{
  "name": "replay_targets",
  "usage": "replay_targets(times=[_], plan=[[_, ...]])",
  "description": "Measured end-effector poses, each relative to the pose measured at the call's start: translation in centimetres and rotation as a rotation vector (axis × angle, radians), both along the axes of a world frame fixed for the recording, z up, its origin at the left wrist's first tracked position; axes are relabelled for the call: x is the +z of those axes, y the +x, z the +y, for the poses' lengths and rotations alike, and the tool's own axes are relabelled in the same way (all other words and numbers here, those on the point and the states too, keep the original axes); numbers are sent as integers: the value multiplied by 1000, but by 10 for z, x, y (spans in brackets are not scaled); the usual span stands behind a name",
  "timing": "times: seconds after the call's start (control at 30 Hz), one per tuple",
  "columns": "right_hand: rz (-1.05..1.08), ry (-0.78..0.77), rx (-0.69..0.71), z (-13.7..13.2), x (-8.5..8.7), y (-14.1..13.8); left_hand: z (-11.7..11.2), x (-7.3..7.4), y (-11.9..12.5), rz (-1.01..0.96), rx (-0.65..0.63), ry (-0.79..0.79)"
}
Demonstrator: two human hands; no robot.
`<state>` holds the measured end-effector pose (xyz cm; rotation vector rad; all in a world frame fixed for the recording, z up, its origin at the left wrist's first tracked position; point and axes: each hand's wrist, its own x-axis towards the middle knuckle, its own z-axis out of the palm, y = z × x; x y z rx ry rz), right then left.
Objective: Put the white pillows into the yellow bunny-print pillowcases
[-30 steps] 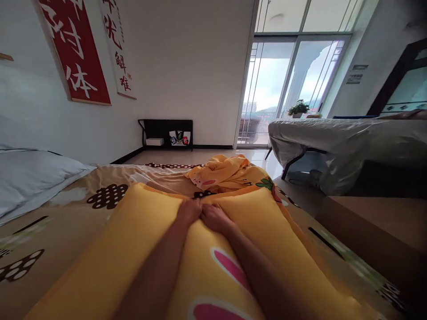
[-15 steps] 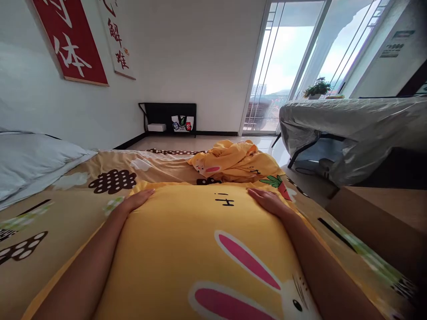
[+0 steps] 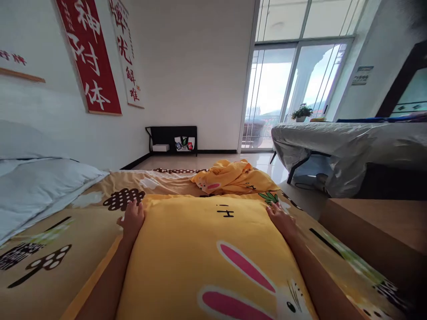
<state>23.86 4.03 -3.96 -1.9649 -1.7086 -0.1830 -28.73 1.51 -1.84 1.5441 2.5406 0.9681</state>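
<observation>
- At the far left, a pale pillow (image 3: 50, 191) is laid against the wall, on a tan bedsheet (image 3: 96, 231) that is printed with brown polka-dot shapes.
- Above it, a red scroll (image 3: 90, 62) is hung on the wall; white characters are borne on it. A narrower white scroll (image 3: 128, 58) with red characters is hung just beside it.
- The left hand (image 3: 133, 218) is placed at the far left corner of the yellow pillow, its inner side set against the edge. Its fingers are spread — nothing is seen to be gripped.
- Against the back wall, a white box (image 3: 160, 147) and a printed tote bag (image 3: 184, 143) are held by a low black shelf (image 3: 171, 132).
- In the middle, the yellow rabbit-print pillow (image 3: 180, 249) is laid flat on the bed between the two forearms. Black lettering is shown near its far edge, and a pink-eared rabbit nearer the camera.
- Beyond that edge, crumpled yellow fabric (image 3: 230, 175) is heaped on the bed.
- The right hand (image 3: 280, 218) is rested on the far right corner, its fingers spread — no closed grip is shown.
- Farther right, a potted plant (image 3: 302, 112) is backed by sliding glass doors (image 3: 273, 89); a table (image 3: 333, 138) is draped in clear plastic.
</observation>
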Motion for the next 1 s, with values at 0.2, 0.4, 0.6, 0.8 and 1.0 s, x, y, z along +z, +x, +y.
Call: replay_targets(times=[0.2, 0.4, 0.6, 0.8, 1.0], plan=[[11, 99, 455, -58, 67, -100, -52, 57, 102, 285, -781, -51], [-99, -99, 650, -100, 58, -164, -68, 44, 174, 443, -940, -68], [-70, -87, 499, -104, 29, -117, -73, 18, 130, 340, -827, -79], [-57, -159, 373, -105, 16, -77, -78, 9, 84, 335, -779, -116], [36, -175, 346, -106, -9, -27, -81, -17, 13, 290, -761, -139]])
